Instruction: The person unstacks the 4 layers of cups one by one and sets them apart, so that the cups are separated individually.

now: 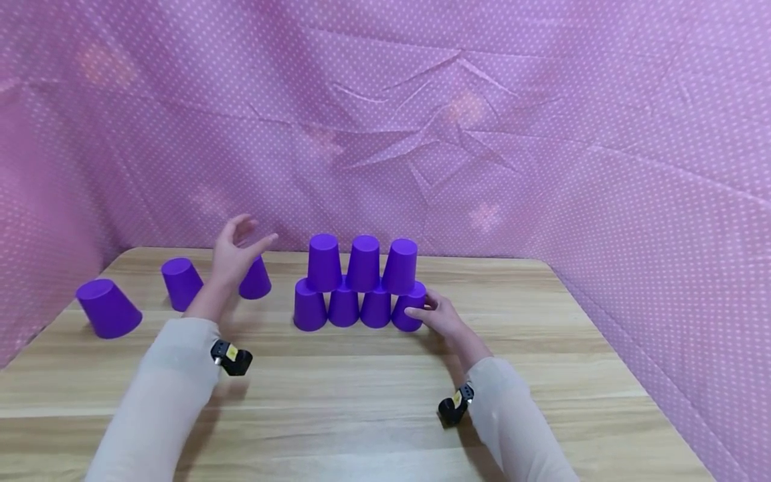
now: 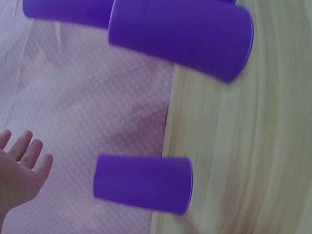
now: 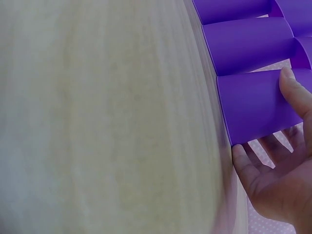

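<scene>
Purple cups stand upside down in two tiers near the middle of the table. Three upper cups [image 1: 364, 264] rest across the gaps of a lower row of several cups [image 1: 310, 306]. My right hand [image 1: 446, 316] holds the rightmost lower cup [image 3: 258, 105], thumb on its front and fingers along its right side. My left hand [image 1: 231, 260] is raised with fingers spread and nothing between them. It partly covers a single upside-down cup [image 1: 255, 280] left of the stack. In the left wrist view, the left hand [image 2: 19, 178] appears apart from the cups.
Two more upside-down purple cups, a nearer one [image 1: 110, 309] and a farther one [image 1: 182, 284], stand at the table's left side. The wooden table [image 1: 337, 415] ends at a pink dotted cloth [image 1: 385, 134] hanging behind it and along its sides.
</scene>
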A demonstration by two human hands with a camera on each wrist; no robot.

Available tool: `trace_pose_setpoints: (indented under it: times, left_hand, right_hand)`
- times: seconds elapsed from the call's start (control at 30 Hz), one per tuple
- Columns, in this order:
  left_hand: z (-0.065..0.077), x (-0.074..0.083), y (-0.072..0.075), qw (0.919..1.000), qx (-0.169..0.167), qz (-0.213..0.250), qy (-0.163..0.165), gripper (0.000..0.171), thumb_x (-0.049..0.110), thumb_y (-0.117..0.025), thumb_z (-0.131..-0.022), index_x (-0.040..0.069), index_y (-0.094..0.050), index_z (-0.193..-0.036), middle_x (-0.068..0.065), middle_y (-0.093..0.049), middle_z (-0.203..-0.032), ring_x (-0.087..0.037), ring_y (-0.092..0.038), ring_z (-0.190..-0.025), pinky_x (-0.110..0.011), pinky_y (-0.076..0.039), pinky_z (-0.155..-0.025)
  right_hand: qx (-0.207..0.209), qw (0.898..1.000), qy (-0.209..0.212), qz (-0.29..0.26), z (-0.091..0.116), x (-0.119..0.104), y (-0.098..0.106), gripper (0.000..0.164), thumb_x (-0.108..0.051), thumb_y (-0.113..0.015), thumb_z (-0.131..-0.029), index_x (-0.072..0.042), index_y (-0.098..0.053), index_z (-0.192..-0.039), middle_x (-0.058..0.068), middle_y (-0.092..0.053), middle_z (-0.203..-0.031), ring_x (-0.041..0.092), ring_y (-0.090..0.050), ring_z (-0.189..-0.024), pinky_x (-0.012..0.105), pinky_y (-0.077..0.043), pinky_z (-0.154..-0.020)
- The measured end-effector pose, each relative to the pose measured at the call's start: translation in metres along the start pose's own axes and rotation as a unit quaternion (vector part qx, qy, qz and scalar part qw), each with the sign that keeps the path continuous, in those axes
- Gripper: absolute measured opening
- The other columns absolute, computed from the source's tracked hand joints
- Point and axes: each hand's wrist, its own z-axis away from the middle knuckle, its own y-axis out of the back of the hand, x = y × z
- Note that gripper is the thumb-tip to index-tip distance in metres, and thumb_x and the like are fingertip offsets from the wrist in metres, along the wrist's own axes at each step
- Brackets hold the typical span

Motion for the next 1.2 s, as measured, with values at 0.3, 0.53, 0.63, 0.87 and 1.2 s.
trace_pose_setpoints:
  times: [0.3,0.53,0.63,0.87,1.2]
  left_hand:
    - [0.012,-0.003,-0.023,0.9984,-0.04,0.036,-0.017,0.063,0.01,-0.068,-0.074,-0.004,-0.035,-0.125,-0.021,-0.044,-0.119,-0.028,-0.041,-0.109,-0.039,-0.033,-0.093]
    - [0.019,-0.004,-0.039,0.9949,-0.077,0.06,-0.024,0.057,0.007,-0.065,-0.076,-0.006,-0.036,-0.124,-0.023,-0.044,-0.118,-0.031,-0.041,-0.108,-0.042,-0.033,-0.092]
    - [0.022,-0.006,-0.044,0.9929,-0.095,0.067,-0.025,0.057,0.007,-0.064,-0.076,-0.006,-0.035,-0.124,-0.025,-0.043,-0.119,-0.034,-0.04,-0.109,-0.045,-0.031,-0.092]
    - [0.029,-0.011,-0.056,0.9889,-0.121,0.086,-0.003,0.06,0.005,-0.065,-0.075,-0.007,-0.033,-0.125,-0.023,-0.041,-0.12,-0.033,-0.038,-0.111,-0.042,-0.032,-0.093]
    - [0.03,-0.01,-0.068,0.9899,-0.125,0.064,0.025,0.063,0.007,-0.066,-0.075,-0.004,-0.032,-0.127,-0.022,-0.042,-0.118,-0.03,-0.039,-0.109,-0.036,-0.031,-0.094]
  right_hand:
    - [-0.005,1.0,0.008,0.001,-0.001,0.001,-0.001,0.059,-0.023,-0.072,-0.07,-0.009,-0.048,-0.121,0.012,-0.053,-0.111,0.026,-0.048,-0.103,0.038,-0.037,-0.09]
    - [-0.005,1.0,-0.006,-0.01,0.002,-0.006,0.001,0.056,-0.018,-0.072,-0.07,-0.011,-0.049,-0.121,0.01,-0.054,-0.111,0.026,-0.047,-0.105,0.038,-0.038,-0.089]
    - [-0.008,1.0,-0.004,-0.01,0.007,-0.013,0.001,0.054,-0.013,-0.07,-0.072,-0.008,-0.049,-0.121,0.013,-0.054,-0.11,0.027,-0.047,-0.105,0.038,-0.038,-0.089]
    - [-0.013,1.0,0.001,-0.013,0.009,-0.013,0.0,0.053,-0.012,-0.069,-0.073,-0.003,-0.047,-0.12,0.015,-0.053,-0.11,0.028,-0.048,-0.103,0.038,-0.036,-0.09]
    - [-0.006,1.0,0.014,0.0,0.001,0.001,0.001,0.056,-0.021,-0.071,-0.07,-0.007,-0.049,-0.12,0.011,-0.054,-0.11,0.025,-0.049,-0.103,0.037,-0.038,-0.089]
